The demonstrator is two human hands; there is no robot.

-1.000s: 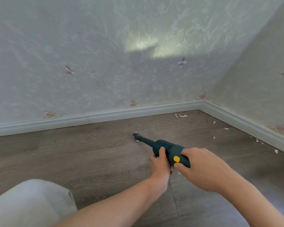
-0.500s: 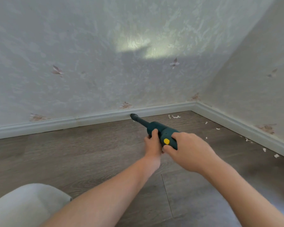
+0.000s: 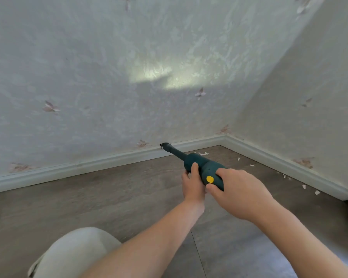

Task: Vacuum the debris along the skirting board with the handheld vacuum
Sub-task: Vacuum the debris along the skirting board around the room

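Both hands hold the handheld vacuum (image 3: 199, 165) together. The right hand (image 3: 237, 193) is wrapped over the rear of the dark green body, its thumb lying just below the yellow button (image 3: 210, 179); the left hand (image 3: 193, 185) grips the body further forward from the left side, thumb up over the casing. So each grip is clamped on the tool — neither hand is free.

From the hands the narrow nozzle (image 3: 170, 149) reaches forward and up to the left, and its dark tip sits at the top edge of the skirting board (image 3: 88, 167) on the far wall, touching it or very nearly so; a pale fleck shows right at the tip.

As to progress: the stretch of wooden floor (image 3: 109, 189) along the far wall to the left of the nozzle shows no scraps that I can make out, which suggests that part is done or never needed it. What is left lies to the right — a small cluster of white debris (image 3: 203, 153) near the corner, just beside the far skirting, and a scatter of further flakes (image 3: 304, 186) along the foot of the right-hand wall's board. I would judge the job well short of finished, with the corner and the whole right-hand run not yet done.

A pale-clothed knee (image 3: 72, 255) fills the lower left.
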